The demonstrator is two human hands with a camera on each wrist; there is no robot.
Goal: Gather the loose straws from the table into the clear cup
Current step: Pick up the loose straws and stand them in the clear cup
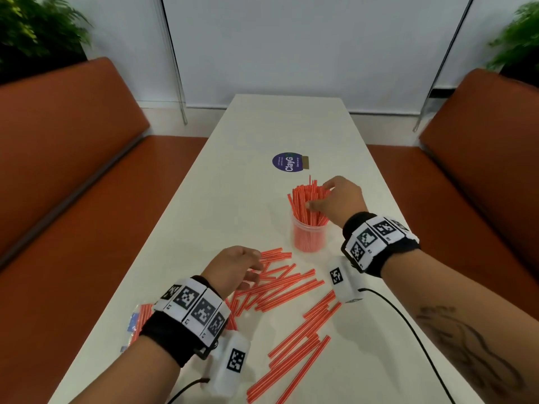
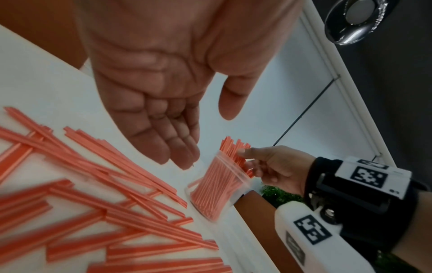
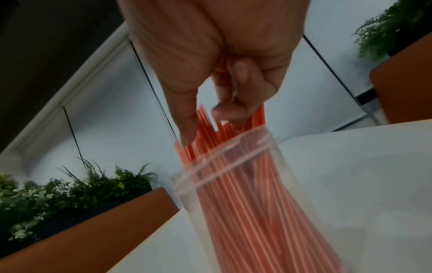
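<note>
The light is soft and even, rather dim. Shadows on the white table (image 1: 262, 126) are faint. The head view bends straight lines near its edges. In the left wrist view the loose straws (image 2: 70, 212) at lower left are smeared by motion blur. The clear cup (image 3: 233, 184) in the right wrist view is blurred too.

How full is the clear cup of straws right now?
Nearly full: the clear cup is densely packed with upright straws, tops fanning above its rim.
</note>
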